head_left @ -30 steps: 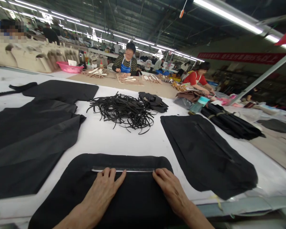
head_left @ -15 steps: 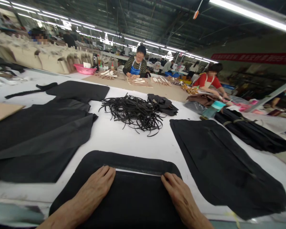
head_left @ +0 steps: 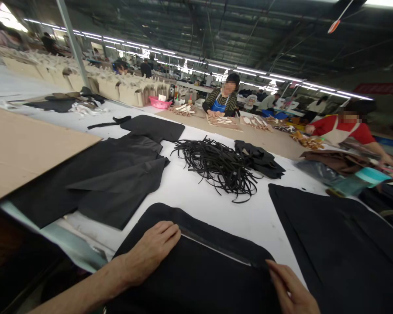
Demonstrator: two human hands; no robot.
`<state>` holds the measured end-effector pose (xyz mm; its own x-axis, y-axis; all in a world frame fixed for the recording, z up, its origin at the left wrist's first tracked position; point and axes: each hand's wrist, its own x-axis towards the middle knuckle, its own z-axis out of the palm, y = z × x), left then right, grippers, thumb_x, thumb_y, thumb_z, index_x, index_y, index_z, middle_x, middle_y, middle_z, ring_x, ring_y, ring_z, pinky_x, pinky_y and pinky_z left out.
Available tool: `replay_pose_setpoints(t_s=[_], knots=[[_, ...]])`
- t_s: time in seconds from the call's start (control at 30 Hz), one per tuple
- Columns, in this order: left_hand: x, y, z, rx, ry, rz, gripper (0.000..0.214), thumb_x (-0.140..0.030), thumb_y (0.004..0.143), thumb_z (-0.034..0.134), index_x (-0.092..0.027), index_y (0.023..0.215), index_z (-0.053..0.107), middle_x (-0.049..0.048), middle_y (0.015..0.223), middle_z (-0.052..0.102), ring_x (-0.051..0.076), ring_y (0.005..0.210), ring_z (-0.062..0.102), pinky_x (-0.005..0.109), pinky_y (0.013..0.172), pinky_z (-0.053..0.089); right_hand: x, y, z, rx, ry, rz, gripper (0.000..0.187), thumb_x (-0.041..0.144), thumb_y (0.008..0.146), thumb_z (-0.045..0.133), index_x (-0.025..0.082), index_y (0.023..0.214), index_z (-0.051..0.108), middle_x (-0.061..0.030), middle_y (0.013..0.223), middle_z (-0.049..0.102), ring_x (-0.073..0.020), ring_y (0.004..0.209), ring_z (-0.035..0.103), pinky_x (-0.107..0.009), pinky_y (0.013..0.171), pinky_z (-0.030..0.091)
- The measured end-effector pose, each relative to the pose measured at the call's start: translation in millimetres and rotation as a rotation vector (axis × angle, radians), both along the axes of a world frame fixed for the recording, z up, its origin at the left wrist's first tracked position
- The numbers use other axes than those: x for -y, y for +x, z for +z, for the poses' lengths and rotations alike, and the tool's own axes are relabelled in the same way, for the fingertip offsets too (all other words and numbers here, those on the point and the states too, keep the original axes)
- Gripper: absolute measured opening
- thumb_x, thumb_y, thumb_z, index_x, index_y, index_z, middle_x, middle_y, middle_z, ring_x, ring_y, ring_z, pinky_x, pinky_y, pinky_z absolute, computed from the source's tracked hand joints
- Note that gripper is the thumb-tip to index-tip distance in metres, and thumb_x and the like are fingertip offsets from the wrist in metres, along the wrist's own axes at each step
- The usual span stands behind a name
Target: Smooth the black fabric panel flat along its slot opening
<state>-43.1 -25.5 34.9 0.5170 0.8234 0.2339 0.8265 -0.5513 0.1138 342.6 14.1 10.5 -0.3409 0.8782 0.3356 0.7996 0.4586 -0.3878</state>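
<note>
A black fabric panel [head_left: 199,283] with rounded corners and a long narrow slit lies at the near edge of the table, partly under my hands. My left hand [head_left: 153,246] rests on it at the slit's left end, fingers laid down close together and thumb hidden. At the right end of the slit, my right hand [head_left: 290,288] pinches the panel near its right edge, fingertips bent inward. White shows through the slit between the hands. Beyond the panel sits a tangled heap of thin black strips [head_left: 216,165].
Stacked black panels [head_left: 340,244] lie to the right, near a teal-lidded bottle [head_left: 356,181]. Loose black sheets [head_left: 118,174] and a tan board [head_left: 29,148] are on the left. Two co-workers sit across the table, near a pink basket [head_left: 160,103].
The view has turned left, so things appear farther right and tilted. My right hand has gone from lying on the panel to a pinch near its edge; my left hand stays by the slit.
</note>
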Motion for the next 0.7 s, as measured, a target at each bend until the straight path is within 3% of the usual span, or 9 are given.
replay_pose_setpoints(t_s=[0.13, 0.23, 0.3, 0.43, 0.57, 0.7], knots=[[7.4, -17.4, -2.2, 0.121, 0.042, 0.092, 0.039, -0.002, 0.080, 0.038, -0.017, 0.113, 0.052, 0.0058, 0.114, 0.056, 0.019, 0.105, 0.049, 0.032, 0.093, 0.045, -3.5, -40.1, 12.2, 0.039, 0.039, 0.009, 0.024, 0.032, 0.092, 0.040, 0.023, 0.108, 0.055, -0.0057, 0.102, 0.058, -0.0181, 0.088, 0.062, -0.024, 0.073, 0.054], [12.3, -27.2, -6.2, 0.149, 0.056, 0.134, 0.036, -0.002, 0.082, 0.036, -0.019, 0.107, 0.056, 0.0054, 0.112, 0.057, 0.018, 0.100, 0.052, 0.030, 0.088, 0.048, 2.8, -98.3, 23.1, 0.037, 0.076, 0.150, 0.022, 0.025, 0.092, 0.040, 0.024, 0.108, 0.055, -0.0059, 0.107, 0.057, -0.0188, 0.093, 0.059, -0.027, 0.077, 0.052], [14.5, -30.4, -8.4, 0.147, 0.099, 0.151, 0.036, -0.002, 0.082, 0.036, -0.018, 0.107, 0.056, 0.0066, 0.114, 0.056, 0.018, 0.101, 0.052, 0.031, 0.088, 0.049, 7.3, -140.2, 30.2, 0.051, 0.012, 0.328, 0.024, 0.015, 0.089, 0.038, 0.023, 0.104, 0.056, -0.0056, 0.102, 0.057, -0.0183, 0.089, 0.058, -0.028, 0.075, 0.051], [17.2, -32.5, -10.6, 0.143, 0.105, 0.194, 0.034, -0.002, 0.080, 0.040, -0.018, 0.106, 0.057, 0.0060, 0.110, 0.058, 0.019, 0.101, 0.053, 0.033, 0.090, 0.049, 9.0, -202.6, 33.0, 0.091, -0.072, 0.415, 0.033, 0.000, 0.081, 0.042, 0.021, 0.101, 0.057, -0.0051, 0.097, 0.056, -0.0197, 0.084, 0.054, -0.032, 0.075, 0.048], [21.3, -38.2, -16.6, 0.102, 0.054, 0.253, 0.041, 0.001, 0.075, 0.041, -0.017, 0.110, 0.056, 0.0058, 0.110, 0.058, 0.019, 0.104, 0.051, 0.034, 0.092, 0.048, 4.9, -224.2, 20.3, 0.221, -0.038, 0.436, 0.026, 0.003, 0.082, 0.050, 0.021, 0.099, 0.057, -0.0037, 0.096, 0.055, -0.0202, 0.083, 0.050, -0.033, 0.071, 0.045], [26.2, -43.6, -22.8, 0.052, 0.029, 0.274, 0.051, 0.002, 0.074, 0.040, -0.020, 0.118, 0.051, 0.0053, 0.118, 0.055, 0.019, 0.109, 0.048, 0.034, 0.093, 0.047, 4.6, -224.6, 14.2, 0.308, 0.028, 0.487, 0.035, 0.006, 0.082, 0.054, 0.020, 0.113, 0.051, -0.0041, 0.098, 0.053, -0.0208, 0.085, 0.047, -0.034, 0.072, 0.043]])
